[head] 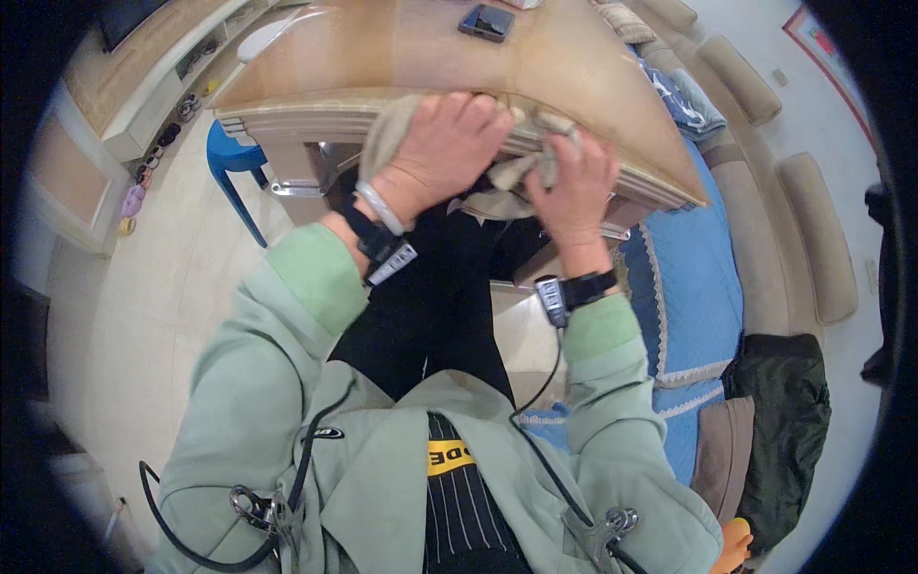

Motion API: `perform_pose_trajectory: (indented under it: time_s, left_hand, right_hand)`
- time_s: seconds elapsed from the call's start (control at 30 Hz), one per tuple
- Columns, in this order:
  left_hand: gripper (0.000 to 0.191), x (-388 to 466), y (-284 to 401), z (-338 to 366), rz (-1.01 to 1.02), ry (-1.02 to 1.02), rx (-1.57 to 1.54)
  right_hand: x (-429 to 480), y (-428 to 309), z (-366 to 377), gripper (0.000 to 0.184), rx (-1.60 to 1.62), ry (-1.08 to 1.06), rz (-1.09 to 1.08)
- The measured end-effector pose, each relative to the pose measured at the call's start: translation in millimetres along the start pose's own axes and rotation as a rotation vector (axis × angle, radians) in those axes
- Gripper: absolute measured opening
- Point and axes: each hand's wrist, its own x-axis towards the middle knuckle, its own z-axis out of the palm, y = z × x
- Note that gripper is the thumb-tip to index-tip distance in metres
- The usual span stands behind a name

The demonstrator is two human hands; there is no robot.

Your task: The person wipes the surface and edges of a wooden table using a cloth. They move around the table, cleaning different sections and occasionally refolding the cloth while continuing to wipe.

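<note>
A crumpled beige-grey cloth item (391,136) lies over the front edge of the wooden table (430,64) and hangs down below it. Its exact kind is hard to tell, as my hands cover much of it and blur it. My left hand (452,151) grips it from above, fingers curled at the moulded table edge. Bunched folds of cloth (505,204) hang beside my right hand (577,190), whose thumb and fingers pinch the material a little lower. Both wrists wear black straps with small devices; a pale bangle (380,208) circles the left wrist.
A dark square device (487,23) rests on the tabletop. Left of the table is a blue plastic stool (233,161). A sofa with blue covers (696,265) runs along the right, a dark green garment (785,430) on it. Cables (549,380) run from the wrist devices along my jacket.
</note>
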Motion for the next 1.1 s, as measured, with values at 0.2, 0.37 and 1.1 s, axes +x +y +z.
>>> perform_pose_trajectory:
  time_s: [0.2,0.37,1.1]
  left_hand:
    - [0.033,-32.3,-76.0,-45.9,-0.008,-0.067,0.103]
    - [0.027,-51.9,-97.8,-47.8,-0.091,0.0,0.223]
    - [0.052,-42.1,-84.9,-65.5,0.028,-0.16,0.165]
  right_hand:
    - [-45.1,137.1,-61.7,0.051,-0.207,0.007,0.229]
    - [-68.4,175.2,-75.4,0.048,-0.419,-0.032,0.386]
    - [-42.3,114.0,-56.3,0.052,-0.252,-0.044,0.255]
